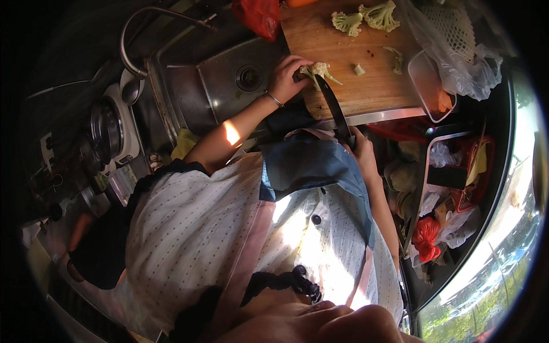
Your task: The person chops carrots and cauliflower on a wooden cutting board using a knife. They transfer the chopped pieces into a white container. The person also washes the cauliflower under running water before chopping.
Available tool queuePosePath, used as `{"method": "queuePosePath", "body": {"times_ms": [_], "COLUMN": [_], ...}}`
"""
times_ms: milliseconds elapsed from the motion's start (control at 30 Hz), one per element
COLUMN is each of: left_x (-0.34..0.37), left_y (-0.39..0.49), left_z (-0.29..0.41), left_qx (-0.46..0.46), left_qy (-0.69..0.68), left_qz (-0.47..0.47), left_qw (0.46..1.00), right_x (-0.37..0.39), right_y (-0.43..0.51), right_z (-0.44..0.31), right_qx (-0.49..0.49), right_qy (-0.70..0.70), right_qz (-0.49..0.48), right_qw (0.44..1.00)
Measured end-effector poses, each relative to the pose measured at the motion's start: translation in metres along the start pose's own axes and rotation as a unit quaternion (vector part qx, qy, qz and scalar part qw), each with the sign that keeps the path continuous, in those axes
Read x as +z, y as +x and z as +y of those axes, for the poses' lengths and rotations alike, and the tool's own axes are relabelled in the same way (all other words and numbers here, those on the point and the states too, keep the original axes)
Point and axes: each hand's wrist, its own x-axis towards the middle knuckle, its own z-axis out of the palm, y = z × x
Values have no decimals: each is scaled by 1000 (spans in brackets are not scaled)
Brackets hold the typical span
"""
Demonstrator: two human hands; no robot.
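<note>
My left hand (288,79) grips a cauliflower floret (319,70) at the near left part of a wooden cutting board (343,90). In my right hand (361,148) is the handle of a dark-bladed kitchen knife (334,105), its blade reaching to the floret. A small cut piece of stem (359,69) lies to the right of the floret, and a thin green-white scrap (396,60) lies farther right. Two larger cauliflower pieces (347,22) (381,16) rest at the board's far side.
Left of the board is a steel sink (223,81) with a curved faucet (124,38). A clear plastic container (433,88) holding orange pieces stands at the board's right edge, beside a plastic bag (465,77). A red bag (259,17) lies beyond the sink. Bags and a red basket (484,171) are lower right.
</note>
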Motion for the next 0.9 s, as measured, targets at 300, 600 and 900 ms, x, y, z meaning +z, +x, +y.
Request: {"method": "queuePosePath", "body": {"times_ms": [300, 600, 900], "left_x": [0, -6, -17], "left_y": [2, 11, 37], "left_z": [-7, -10, -18], "left_qx": [13, 9, 51], "left_qy": [-9, -24, -18], "left_qz": [1, -56, -171], "left_qw": [1000, 998, 984], "right_x": [-3, 24, 9], "right_y": [5, 22, -2], "right_z": [-9, 26, 15], "right_qx": [-6, 16, -10], "right_qy": [-30, -57, -52], "right_qz": [-21, 4, 13], "right_qw": [999, 998, 998]}}
